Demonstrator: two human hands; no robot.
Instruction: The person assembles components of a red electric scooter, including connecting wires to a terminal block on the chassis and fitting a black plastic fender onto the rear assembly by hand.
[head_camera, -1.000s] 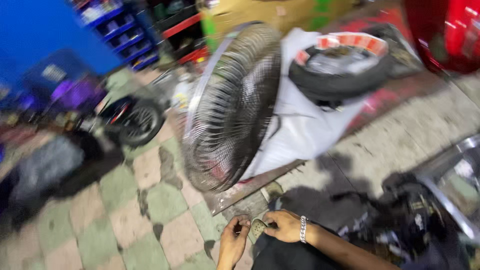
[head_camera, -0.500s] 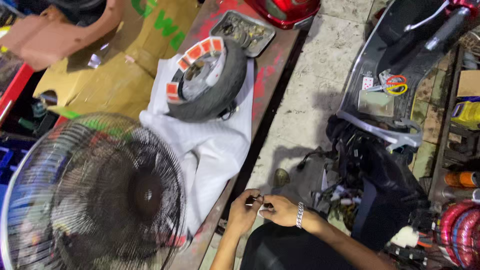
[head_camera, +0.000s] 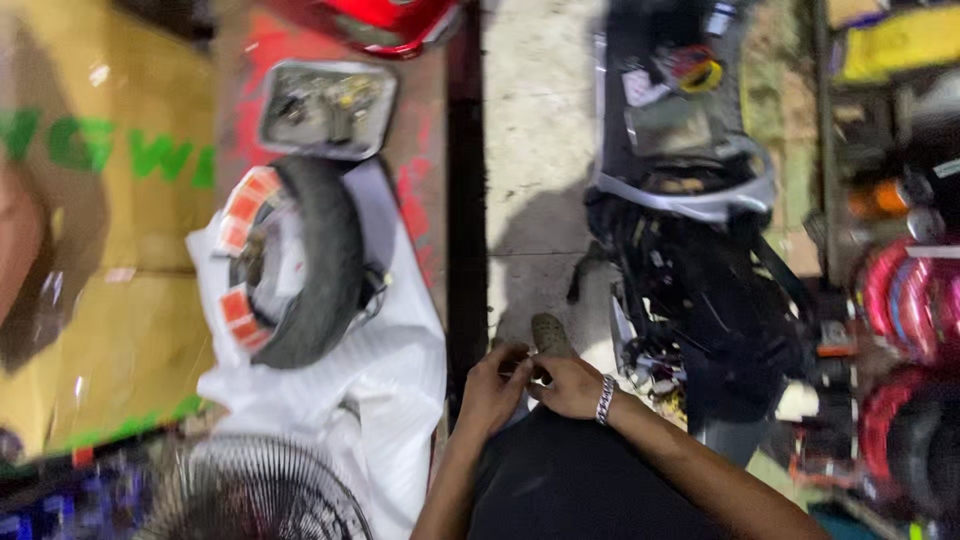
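Workshop floor (head_camera: 535, 150) of pale stone lies beyond our fingers; our left hand (head_camera: 495, 390) and right hand (head_camera: 572, 385) pinch together over something too small to identify, tyre (head_camera: 305, 265) on white sheet (head_camera: 390, 380) left of them.

Yellow-brown cardboard sheet (head_camera: 110, 290) (green lettering) lies flat, left of the tyre (head_camera: 300, 265).

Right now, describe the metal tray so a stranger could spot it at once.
Find the long red-stained board left of the pale floor strip. Near its far end, just beyond the small tyre on white cloth, sits the metal tray: shallow, rectangular, silver, and alone in holding loose small parts.
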